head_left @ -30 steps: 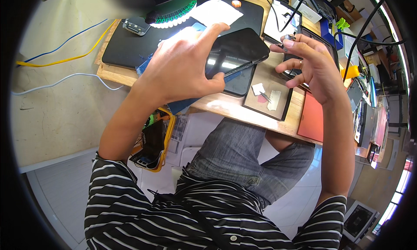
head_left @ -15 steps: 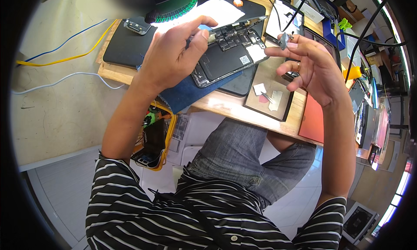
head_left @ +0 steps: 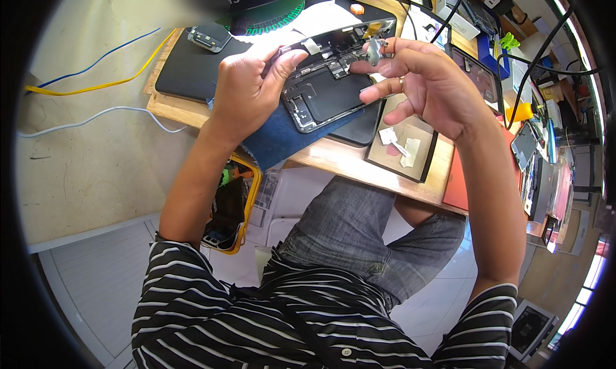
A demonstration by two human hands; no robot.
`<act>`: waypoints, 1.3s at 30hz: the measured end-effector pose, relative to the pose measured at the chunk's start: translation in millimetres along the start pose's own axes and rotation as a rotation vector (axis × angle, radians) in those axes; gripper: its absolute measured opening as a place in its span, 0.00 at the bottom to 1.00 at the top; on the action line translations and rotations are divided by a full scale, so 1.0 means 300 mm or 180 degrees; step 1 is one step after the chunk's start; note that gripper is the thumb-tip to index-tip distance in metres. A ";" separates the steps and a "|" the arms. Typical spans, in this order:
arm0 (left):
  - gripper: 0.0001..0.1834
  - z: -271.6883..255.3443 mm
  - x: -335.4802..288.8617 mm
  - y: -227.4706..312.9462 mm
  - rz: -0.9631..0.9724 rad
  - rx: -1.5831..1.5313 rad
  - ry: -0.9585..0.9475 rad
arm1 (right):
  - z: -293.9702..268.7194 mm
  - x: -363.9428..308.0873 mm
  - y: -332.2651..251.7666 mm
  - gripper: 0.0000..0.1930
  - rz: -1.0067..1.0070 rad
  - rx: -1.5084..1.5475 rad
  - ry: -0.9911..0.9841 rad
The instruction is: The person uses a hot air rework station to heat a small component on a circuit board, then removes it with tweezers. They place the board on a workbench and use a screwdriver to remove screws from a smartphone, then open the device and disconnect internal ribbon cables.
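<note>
An opened phone (head_left: 340, 96) lies over a blue cloth (head_left: 276, 141) near the front edge of the wooden counter (head_left: 333, 156), its dark inner side facing up and its raised panel (head_left: 321, 48) tilted up along the far side. The left hand (head_left: 247, 96) pinches the near-left end of that panel, thumb on the inner face; its other fingers are mostly hidden. The right hand (head_left: 430, 80) pinches a small grey metal piece (head_left: 374, 51) between thumb and index finger, above the right part of the phone, while its remaining fingers are spread and half curled; whether any of them touches the phone, I cannot tell. A dark flat slab (head_left: 366, 128) shows beside the cloth, partly under the phone. Just to the right, a shallow dark-rimmed tray (head_left: 431, 158) holds a white square (head_left: 388, 136) and a pale strip (head_left: 412, 152). Further right lies an orange-red folder (head_left: 462, 183). Behind the phone lie a white sheet (head_left: 324, 19) and a small orange object (head_left: 357, 9).
</note>
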State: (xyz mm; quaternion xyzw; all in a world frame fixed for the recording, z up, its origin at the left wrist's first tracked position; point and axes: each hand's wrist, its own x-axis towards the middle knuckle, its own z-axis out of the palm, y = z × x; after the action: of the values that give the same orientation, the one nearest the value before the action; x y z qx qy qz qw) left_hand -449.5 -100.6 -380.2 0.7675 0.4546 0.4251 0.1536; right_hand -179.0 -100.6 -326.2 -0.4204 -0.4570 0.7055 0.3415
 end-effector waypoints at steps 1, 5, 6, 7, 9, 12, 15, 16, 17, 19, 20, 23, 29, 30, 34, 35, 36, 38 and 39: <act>0.14 -0.001 -0.001 -0.004 -0.0007 -0.0021 0.0045 | 0.003 0.004 0.002 0.22 0.0023 -0.0048 0.0016; 0.13 -0.002 -0.005 -0.009 -0.0126 -0.0064 0.0093 | 0.031 0.001 -0.018 0.19 0.0046 -0.0307 0.0094; 0.13 -0.001 -0.007 -0.007 -0.0180 -0.0061 0.0073 | 0.045 -0.003 -0.026 0.17 0.0072 -0.0377 0.0134; 0.12 0.001 -0.007 -0.005 -0.0112 -0.0033 0.0098 | 0.055 -0.006 -0.033 0.14 0.0094 -0.0448 0.0179; 0.12 0.006 -0.007 -0.004 0.0024 0.0023 0.0148 | 0.060 -0.002 -0.041 0.19 0.0122 -0.0586 0.0203; 0.12 0.020 -0.014 -0.015 0.0321 -0.0129 0.0362 | 0.072 0.003 -0.055 0.19 0.0138 -0.0816 0.0154; 0.12 0.026 -0.015 -0.006 0.0376 -0.0165 0.0379 | 0.088 0.000 -0.065 0.16 0.0190 -0.0953 0.0226; 0.12 0.027 -0.015 -0.007 0.0415 -0.0172 0.0398 | 0.092 -0.003 -0.068 0.15 0.0210 -0.0980 0.0273; 0.12 0.029 -0.015 -0.009 0.0454 -0.0180 0.0418 | 0.095 -0.003 -0.070 0.14 0.0209 -0.0996 0.0272; 0.11 0.030 -0.015 -0.013 0.0528 -0.0184 0.0427 | 0.098 -0.004 -0.072 0.12 0.0209 -0.1023 0.0268; 0.11 0.029 -0.015 -0.015 0.0564 -0.0180 0.0416 | 0.102 -0.005 -0.074 0.11 0.0211 -0.1062 0.0267; 0.11 0.032 -0.015 -0.015 0.0637 -0.0129 0.0416 | 0.110 -0.007 -0.076 0.10 0.0207 -0.1157 0.0257; 0.11 0.023 -0.008 -0.001 0.0228 0.0122 0.0370 | 0.117 -0.001 -0.072 0.10 0.0241 -0.1035 0.0252; 0.10 0.018 -0.007 0.000 0.0072 0.0219 0.0275 | 0.121 -0.004 -0.074 0.11 0.0255 -0.1020 0.0225; 0.10 0.030 -0.003 -0.008 0.0116 -0.0003 0.0417 | 0.140 0.003 -0.081 0.14 0.0292 -0.1229 0.0179; 0.10 0.029 -0.001 -0.005 0.0071 -0.0034 0.0411 | 0.145 0.007 -0.082 0.14 0.0296 -0.1160 0.0266; 0.10 0.028 0.001 -0.002 0.0025 -0.0065 0.0405 | 0.151 0.010 -0.083 0.14 0.0300 -0.1091 0.0353; 0.11 0.030 0.002 0.001 0.0059 -0.0025 0.0476 | 0.132 0.027 -0.069 0.18 0.0348 -0.0889 0.0466; 0.11 0.030 0.003 0.002 0.0075 -0.0003 0.0513 | 0.116 0.033 -0.050 0.18 0.0388 -0.0678 0.0525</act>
State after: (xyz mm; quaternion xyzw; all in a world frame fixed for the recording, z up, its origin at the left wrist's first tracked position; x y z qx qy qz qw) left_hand -441.8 -98.9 -384.8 0.7360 0.4562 0.4876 0.1119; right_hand -213.3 -99.2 -306.9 -0.5378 -0.4733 0.6356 0.2878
